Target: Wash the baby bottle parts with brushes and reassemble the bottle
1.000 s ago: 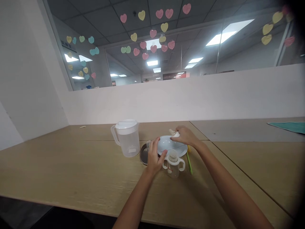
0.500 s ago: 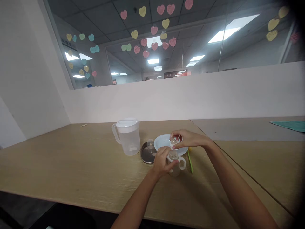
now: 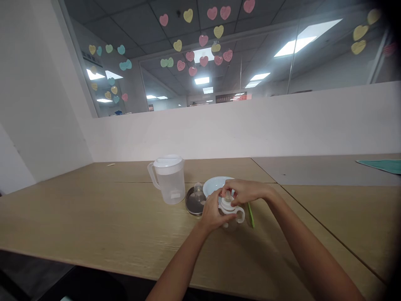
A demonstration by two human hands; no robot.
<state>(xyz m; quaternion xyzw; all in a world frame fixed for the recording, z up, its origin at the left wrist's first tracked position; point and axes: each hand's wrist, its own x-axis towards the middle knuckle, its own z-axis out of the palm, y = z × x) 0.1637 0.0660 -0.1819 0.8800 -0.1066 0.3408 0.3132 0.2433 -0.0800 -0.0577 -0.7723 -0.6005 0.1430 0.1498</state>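
Observation:
A clear baby bottle with white side handles (image 3: 240,215) stands on the table in front of me. My left hand (image 3: 213,212) is closed around its left side, the thumb lying across the front. On the bottle's mouth sits a white collar with a clear nipple (image 3: 227,201). My right hand (image 3: 247,190) grips that collar from above and from the right, fingers curled round it. Both hands hide parts of the bottle's neck. Behind them lies a white plate (image 3: 216,184), partly covered by my fingers.
Left of the bottle, a round metal tray (image 3: 193,204) holds a clear dome-shaped cap (image 3: 198,189). A lidded plastic pitcher (image 3: 171,179) stands farther left. A green-handled brush or stick (image 3: 251,216) lies to the right. A teal cloth (image 3: 382,165) rests at the far right.
My right hand has come down with the nipple and collar, from above the open bottle onto its mouth. My left hand still holds the bottle, its fingers slightly higher.

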